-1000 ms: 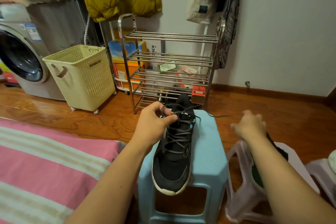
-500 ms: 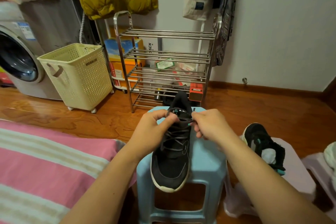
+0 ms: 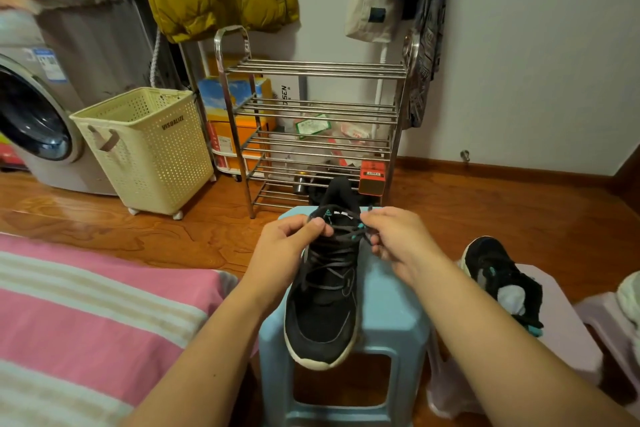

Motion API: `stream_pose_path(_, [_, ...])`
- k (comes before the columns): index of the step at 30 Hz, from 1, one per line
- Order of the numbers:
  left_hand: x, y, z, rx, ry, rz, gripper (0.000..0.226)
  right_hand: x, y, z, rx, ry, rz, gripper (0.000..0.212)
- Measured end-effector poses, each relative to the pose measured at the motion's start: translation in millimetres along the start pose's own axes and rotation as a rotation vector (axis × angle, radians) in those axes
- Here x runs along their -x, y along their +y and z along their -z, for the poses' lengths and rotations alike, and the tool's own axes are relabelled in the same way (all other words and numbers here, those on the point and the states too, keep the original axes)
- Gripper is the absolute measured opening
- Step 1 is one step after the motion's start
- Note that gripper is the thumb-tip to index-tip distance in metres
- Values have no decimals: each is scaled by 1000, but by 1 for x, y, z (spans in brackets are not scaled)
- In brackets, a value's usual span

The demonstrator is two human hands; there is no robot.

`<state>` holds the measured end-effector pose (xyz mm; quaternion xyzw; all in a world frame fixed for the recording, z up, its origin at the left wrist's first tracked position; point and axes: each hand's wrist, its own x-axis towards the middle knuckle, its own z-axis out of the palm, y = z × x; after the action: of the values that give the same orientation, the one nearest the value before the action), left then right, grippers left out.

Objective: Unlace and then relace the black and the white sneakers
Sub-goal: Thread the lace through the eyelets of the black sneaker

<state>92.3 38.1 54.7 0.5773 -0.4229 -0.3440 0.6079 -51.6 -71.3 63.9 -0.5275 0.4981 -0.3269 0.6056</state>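
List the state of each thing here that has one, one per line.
black sneaker: upright on the blue stool, laced, laces untied
left hand: pinches a lace
right hand: pinches a lace
second black sneaker: tipped over on the pale stool
washing machine: door closed

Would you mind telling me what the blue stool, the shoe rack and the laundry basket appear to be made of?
Blue stool: likely moulded plastic, smooth with a slight sheen and a cut-out in its side.
Shoe rack: metal, probably stainless or chromed steel, with bright reflective tubes and rails.
Laundry basket: cream plastic, matte, its walls perforated with small regular holes, on small casters.
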Motion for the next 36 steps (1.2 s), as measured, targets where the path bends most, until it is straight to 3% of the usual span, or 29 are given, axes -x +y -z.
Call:
stream_pose_path(4, [-4,3,-2,317,60,25,30,-3,-7,9,-248,82,90,8])
stream_pose_path(8, [-8,16,7,740,117,57,28,4,-13,19,-745,-38,97,19])
stream_pose_path(11, [-17,24,32,988,292,21,33,1,-10,25,-824,-3,44,20])
stream_pose_path(14, [-32,12,56,750,548,132,35,-2,-5,30,-829,4,-1,18])
stream_pose_path(17, [-39,-13,73,656,655,294,34,-4,3,34,-839,70,-79,18])
stream_pose_path(19, [-39,-19,80,630,702,311,31,-5,8,36,-867,147,-165,21])
stream_pose_path(22, [-33,-9,66,354,590,479,55,-1,10,33,-912,174,-199,25])
stream_pose_path(25, [-16,5,32,72,246,661,77,8,9,23,-886,40,-196,26])
stream_pose_path(26, [-10,11,19,13,171,633,71,9,9,21,-844,10,-184,24])
stream_pose_path(28, [-6,21,-5,-6,176,529,45,8,9,15,-747,-18,-126,19])
stream_pose_path(31, [-5,31,-28,250,272,446,12,8,8,7,-683,-47,-34,24])
stream_pose_path(36, [-15,19,-35,277,322,137,21,12,8,6,-687,-105,14,22])
